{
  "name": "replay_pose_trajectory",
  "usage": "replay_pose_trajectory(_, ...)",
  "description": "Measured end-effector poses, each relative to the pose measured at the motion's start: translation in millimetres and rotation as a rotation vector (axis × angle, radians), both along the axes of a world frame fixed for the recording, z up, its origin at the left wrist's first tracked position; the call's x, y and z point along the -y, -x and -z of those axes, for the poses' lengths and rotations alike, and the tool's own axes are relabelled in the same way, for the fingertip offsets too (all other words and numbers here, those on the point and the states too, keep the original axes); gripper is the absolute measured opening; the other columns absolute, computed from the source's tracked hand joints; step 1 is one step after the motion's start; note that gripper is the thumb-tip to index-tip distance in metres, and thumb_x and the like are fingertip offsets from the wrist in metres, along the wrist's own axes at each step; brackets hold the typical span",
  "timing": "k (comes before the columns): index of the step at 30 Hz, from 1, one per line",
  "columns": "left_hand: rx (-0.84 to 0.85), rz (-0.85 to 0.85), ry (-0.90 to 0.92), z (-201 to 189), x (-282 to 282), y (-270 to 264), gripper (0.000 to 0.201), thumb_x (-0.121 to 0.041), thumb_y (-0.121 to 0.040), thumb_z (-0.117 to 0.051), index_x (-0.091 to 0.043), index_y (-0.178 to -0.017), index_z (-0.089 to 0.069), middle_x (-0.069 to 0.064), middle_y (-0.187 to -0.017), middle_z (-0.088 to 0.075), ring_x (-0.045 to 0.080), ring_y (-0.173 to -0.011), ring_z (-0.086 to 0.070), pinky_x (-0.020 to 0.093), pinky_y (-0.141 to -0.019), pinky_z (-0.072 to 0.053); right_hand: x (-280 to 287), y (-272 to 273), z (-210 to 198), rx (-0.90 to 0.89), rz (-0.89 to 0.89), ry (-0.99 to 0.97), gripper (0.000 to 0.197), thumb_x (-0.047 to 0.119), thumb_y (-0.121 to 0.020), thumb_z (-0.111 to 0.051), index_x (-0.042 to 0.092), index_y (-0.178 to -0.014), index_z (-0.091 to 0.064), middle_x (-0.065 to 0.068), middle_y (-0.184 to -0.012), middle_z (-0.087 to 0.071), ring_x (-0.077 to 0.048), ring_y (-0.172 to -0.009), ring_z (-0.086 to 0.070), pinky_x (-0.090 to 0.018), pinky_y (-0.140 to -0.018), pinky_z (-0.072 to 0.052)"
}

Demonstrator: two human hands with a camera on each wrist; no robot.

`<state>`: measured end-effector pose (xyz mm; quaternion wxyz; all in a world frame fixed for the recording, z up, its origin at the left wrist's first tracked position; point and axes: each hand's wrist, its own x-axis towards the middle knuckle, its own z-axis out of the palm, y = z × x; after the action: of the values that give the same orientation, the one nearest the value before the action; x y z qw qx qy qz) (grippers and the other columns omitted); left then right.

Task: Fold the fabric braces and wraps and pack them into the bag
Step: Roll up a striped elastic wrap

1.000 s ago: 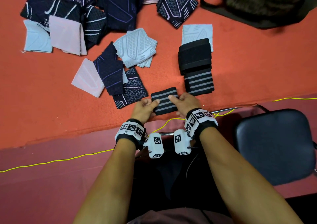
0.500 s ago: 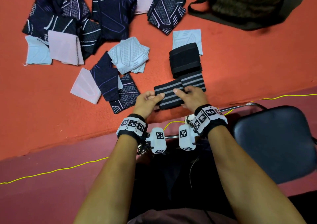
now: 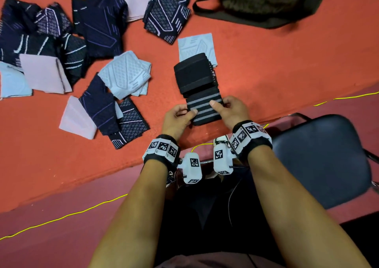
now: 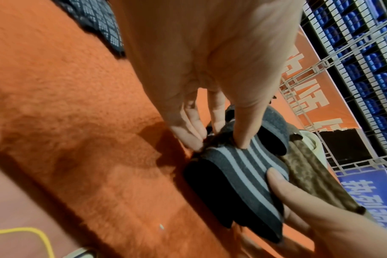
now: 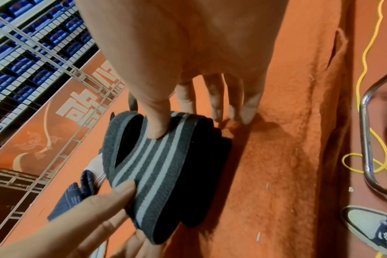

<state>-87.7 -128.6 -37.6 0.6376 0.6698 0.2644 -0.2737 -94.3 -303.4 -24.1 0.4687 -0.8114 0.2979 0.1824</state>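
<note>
The step in hand appears to be stacking: a folded striped wrap [image 3: 205, 109] is held over the orange tabletop [image 3: 287, 66] near its near edge, just short of a folded black wrap [image 3: 195, 73] that lies further in.

The left hand [image 3: 177, 118] pinches the wrap's left end, thumb on top and fingers beneath. The right hand [image 3: 230, 110] pinches the right end the same way. Both hands are clamped on the wrap, one at each end, with the striped face between them.

To do this step well, both thumbs should hold the top layer down so the folds do not spring open; the wrist views show loose loops at the edges. The wrap should be lowered flat and square with the black wrap, then released with both hands together.

The bag [image 3: 266, 3] stands open at the far right corner of the tabletop, well apart from the hands. Unsorted fabric pieces [image 3: 98, 25] lie spread toward the far left.
</note>
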Motion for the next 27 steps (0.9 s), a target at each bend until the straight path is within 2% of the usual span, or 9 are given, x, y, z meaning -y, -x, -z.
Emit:
replay_pose_trajectory(2, -0.013, -0.025, -0.016, 5, 3, 0, 0.020, -0.012, -0.087, -0.075, -0.025, -0.090, -0.061, -0.001, -0.087, -0.061, 0.021, -0.086, -0.064, 0.042, -0.084, -0.054, 0, 0, 7, -0.007, 0.043, -0.024, 0.037, 0.046, -0.085, -0.074, 0.016, -0.099, -0.060, -0.003, -0.100, -0.069, -0.024, -0.094, -0.065, -0.038, -0.090, -0.051)
replay_pose_trajectory(6, -0.033, -0.070, 0.023, 9, 10, -3, 0.025, -0.006, -0.090, -0.071, -0.020, -0.101, -0.054, -0.010, -0.069, -0.067, 0.012, -0.071, -0.068, 0.036, -0.071, -0.057, 4, -4, 12, -0.026, 0.062, -0.104, 0.042, 0.042, -0.087, -0.073, 0.015, -0.118, -0.064, 0.001, -0.107, -0.067, -0.021, -0.102, -0.066, -0.038, -0.094, -0.053)
replay_pose_trajectory(9, -0.063, -0.089, 0.014, 12, 12, -8, 0.055, -0.007, -0.088, -0.073, -0.012, -0.134, -0.044, -0.003, -0.082, -0.062, 0.016, -0.078, -0.067, 0.033, -0.067, -0.059, 7, -8, 12, -0.022, 0.042, -0.148, 0.031, 0.034, -0.092, -0.070, 0.017, -0.118, -0.070, 0.006, -0.100, -0.067, -0.014, -0.094, -0.065, -0.027, -0.087, -0.050)
replay_pose_trajectory(12, -0.047, -0.070, 0.017, 15, 13, -11, 0.074, -0.005, -0.089, -0.071, -0.013, -0.152, -0.032, -0.005, -0.076, -0.056, 0.013, -0.075, -0.066, 0.028, -0.060, -0.059, 8, -9, 18, -0.014, 0.065, -0.187, 0.026, 0.030, -0.092, -0.070, 0.017, -0.115, -0.072, 0.012, -0.091, -0.066, -0.006, -0.085, -0.065, -0.011, -0.075, -0.047)
replay_pose_trajectory(14, -0.018, -0.040, 0.022, 18, 12, -12, 0.071, -0.002, -0.090, -0.068, -0.019, -0.151, -0.035, -0.008, -0.073, -0.054, 0.012, -0.074, -0.065, 0.028, -0.059, -0.058, 8, -10, 20, -0.015, 0.075, -0.189, 0.023, 0.029, -0.092, -0.071, 0.017, -0.112, -0.073, 0.017, -0.085, -0.065, 0.000, -0.080, -0.063, -0.002, -0.065, -0.041)
replay_pose_trajectory(17, 0.018, 0.013, 0.020, 21, 11, -16, 0.065, 0.001, -0.091, -0.066, -0.023, -0.147, -0.042, -0.007, -0.075, -0.048, 0.010, -0.073, -0.064, 0.025, -0.058, -0.056, 9, -11, 22, -0.008, 0.081, -0.195, 0.023, 0.030, -0.092, -0.070, 0.019, -0.112, -0.073, 0.018, -0.086, -0.064, 0.003, -0.078, -0.060, 0.000, -0.062, -0.038)
replay_pose_trajectory(20, 0.031, 0.015, 0.015, 22, 12, -22, 0.064, 0.003, -0.092, -0.064, -0.023, -0.146, -0.042, -0.006, -0.076, -0.044, 0.003, -0.068, -0.063, 0.023, -0.059, -0.056, 8, -14, 23, 0.021, 0.096, -0.198, 0.024, 0.032, -0.092, -0.070, 0.020, -0.112, -0.073, 0.013, -0.092, -0.067, -0.002, -0.085, -0.064, -0.012, -0.074, -0.043)
replay_pose_trajectory(24, 0.030, 0.002, 0.030, 24, 14, -37, 0.068, 0.003, -0.093, -0.063, -0.016, -0.152, -0.035, 0.002, -0.087, -0.053, 0.017, -0.088, -0.064, 0.024, -0.071, -0.059, 5, -26, 24, 0.043, 0.126, -0.215, 0.023, 0.030, -0.091, -0.071, 0.018, -0.111, -0.074, 0.011, -0.093, -0.070, -0.005, -0.085, -0.065, -0.021, -0.084, -0.051)
replay_pose_trajectory(27, 0.012, 0.002, 0.051, 23, 17, -49, 0.066, 0.003, -0.093, -0.062, -0.016, -0.151, -0.037, 0.011, -0.094, -0.053, 0.022, -0.094, -0.063, 0.023, -0.068, -0.060, 7, -37, 26, 0.046, 0.147, -0.245, 0.023, 0.029, -0.091, -0.071, 0.017, -0.111, -0.074, 0.013, -0.090, -0.070, 0.003, -0.081, -0.064, -0.008, -0.074, -0.050)
